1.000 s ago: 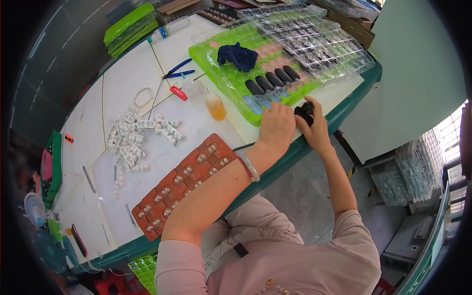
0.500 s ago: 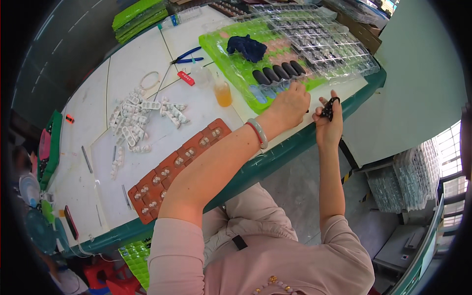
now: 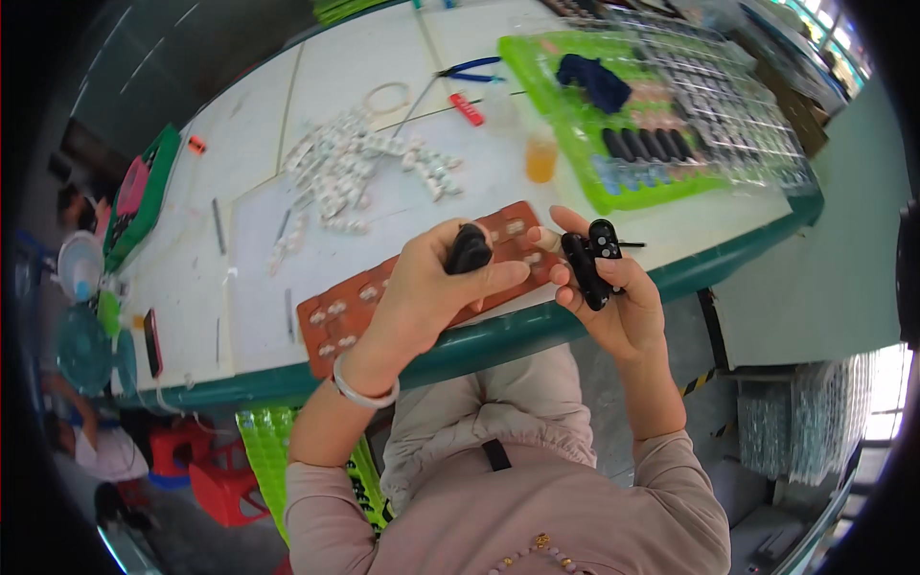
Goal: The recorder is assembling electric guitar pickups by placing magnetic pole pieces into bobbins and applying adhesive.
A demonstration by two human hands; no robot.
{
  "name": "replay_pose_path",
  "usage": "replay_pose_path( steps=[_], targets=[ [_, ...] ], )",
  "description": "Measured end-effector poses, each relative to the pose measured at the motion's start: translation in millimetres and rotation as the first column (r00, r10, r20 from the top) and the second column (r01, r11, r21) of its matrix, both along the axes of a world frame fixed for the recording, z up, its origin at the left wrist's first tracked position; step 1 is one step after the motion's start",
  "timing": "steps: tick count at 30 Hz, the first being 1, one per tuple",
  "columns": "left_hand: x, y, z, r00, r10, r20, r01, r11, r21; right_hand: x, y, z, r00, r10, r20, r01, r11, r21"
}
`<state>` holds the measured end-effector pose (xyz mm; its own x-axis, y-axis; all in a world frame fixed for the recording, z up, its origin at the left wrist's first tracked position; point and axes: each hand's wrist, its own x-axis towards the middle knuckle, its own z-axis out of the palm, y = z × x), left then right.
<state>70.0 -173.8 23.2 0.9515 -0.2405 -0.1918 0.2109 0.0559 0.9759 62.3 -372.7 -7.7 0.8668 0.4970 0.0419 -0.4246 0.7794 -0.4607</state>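
My left hand (image 3: pixel 422 287) is closed around a smooth black rounded piece (image 3: pixel 469 251), held above a reddish-brown tray (image 3: pixel 355 286). To its right, my right hand (image 3: pixel 628 307) grips a black part with pale round dots (image 3: pixel 604 251), made of elongated lobes with a thin dark pin sticking out to the right. Its exact kind I cannot make out. The two hands are apart, near the table's front edge. Small white pieces sit in the compartments of the brown tray, which my left hand partly hides.
A heap of white parts (image 3: pixel 350 163) lies behind the brown tray. Blue-handled pliers (image 3: pixel 470 69), a red tag-like piece (image 3: pixel 467 109) and a bottle of amber liquid (image 3: pixel 540 161) are farther back. A green tray (image 3: pixel 537 86) at the right carries several black pieces (image 3: pixel 647 146) and a dark cloth (image 3: pixel 594 82).
My left hand has come back left from the green tray and now holds the smooth black piece. My right hand has moved left and lower with its dotted black part. The view has shifted.
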Motion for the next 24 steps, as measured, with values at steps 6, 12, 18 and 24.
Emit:
replay_pose_path(
  steps=[6,12,18,24],
  targets=[
    [-69,25,-31,0.912,0.41,-0.008,-0.401,0.889,-0.221,-17,86,-9,0.831,0.049,0.554,0.337,0.747,-0.573],
    [-84,56,-53,0.934,0.355,0.045,-0.306,0.856,-0.417,-37,130,0,0.941,0.007,0.338,0.186,0.824,-0.536],
    [-97,75,-59,0.949,0.264,-0.17,-0.31,0.706,-0.636,-33,130,-5,0.991,0.067,0.113,-0.019,0.925,-0.379],
    [-102,76,-62,0.961,0.244,-0.126,-0.263,0.681,-0.684,-43,120,-10,0.983,0.139,0.12,-0.061,0.866,-0.497]
  ],
)
